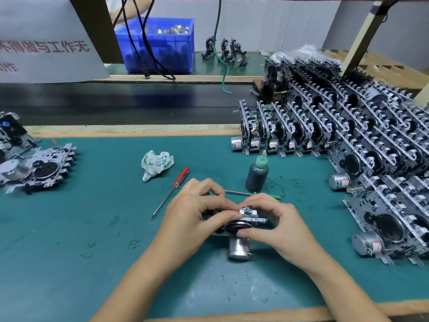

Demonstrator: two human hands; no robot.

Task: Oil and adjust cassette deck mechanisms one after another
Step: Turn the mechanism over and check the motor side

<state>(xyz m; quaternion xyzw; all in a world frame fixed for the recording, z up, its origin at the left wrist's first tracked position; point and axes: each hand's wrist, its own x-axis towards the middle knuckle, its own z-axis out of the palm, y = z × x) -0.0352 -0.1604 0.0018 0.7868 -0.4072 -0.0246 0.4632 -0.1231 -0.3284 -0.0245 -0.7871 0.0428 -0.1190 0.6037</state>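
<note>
**Both hands gripping one cassette mechanism over the green worktop**

The left hand (193, 214) and the right hand (276, 224) are both curling around a single cassette deck mechanism (243, 219), holding it near the front middle of the worktop (92, 228). The left fingers are wrapping over its upper left part, with the thumb pressing along the top edge. The right fingers are arching over its right end, while the right thumb is lying against the dark flywheel below. The mechanism's silver motor (238, 248) is pointing toward the camera, underneath both hands.

Just behind the hands, a dark oil bottle (256, 176) with a green nozzle is standing upright. A green-handled tool (253, 194) is lying between the bottle and the hands, its handle partly hidden by the right hand. A red-handled screwdriver (171, 190) is lying to the left of the hands, and a crumpled rag (156, 163) is sitting beyond it.

On the right, many mechanisms are standing in stacked rows (348, 140). At the left edge, a few more mechanisms (37, 168) are lying flat. A blue bin (160, 46) is sitting beyond the dark conveyor belt (116, 101).
</note>
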